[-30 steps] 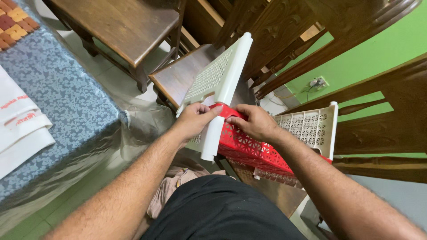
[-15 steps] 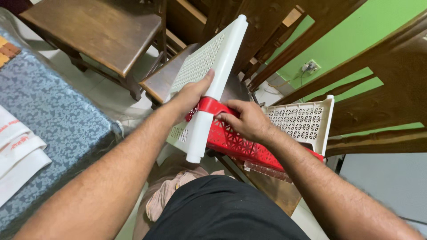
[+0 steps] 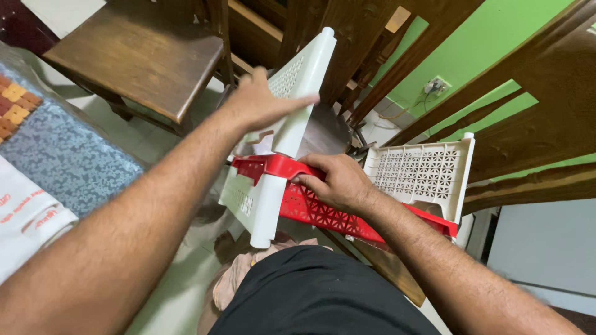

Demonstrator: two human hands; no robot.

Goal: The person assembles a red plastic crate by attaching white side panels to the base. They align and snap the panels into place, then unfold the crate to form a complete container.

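A: Colours on the rack parts?
B: Red shelf (image 3: pixel 335 211), star-shaped lattice cutouts. Near side panel (image 3: pixel 273 155) off-white, fine grid of small holes. Far side panel (image 3: pixel 422 174) same off-white, but star lattice like the shelf.
A: Table?
B: Tablecloth (image 3: pixel 68 161) grey-blue, small pale floral print, under a clear glossy sheet. At its left edge, a mat (image 3: pixel 12 105) of orange, yellow and dark red squares. Below that, white folded cloth (image 3: pixel 25 217) with red-orange markings.
A: Surroundings?
B: Chairs (image 3: pixel 143 56) dark brown wood. Wall (image 3: pixel 472 56) bright green. Floor tiles pale. Person's shorts (image 3: pixel 310 291) black.
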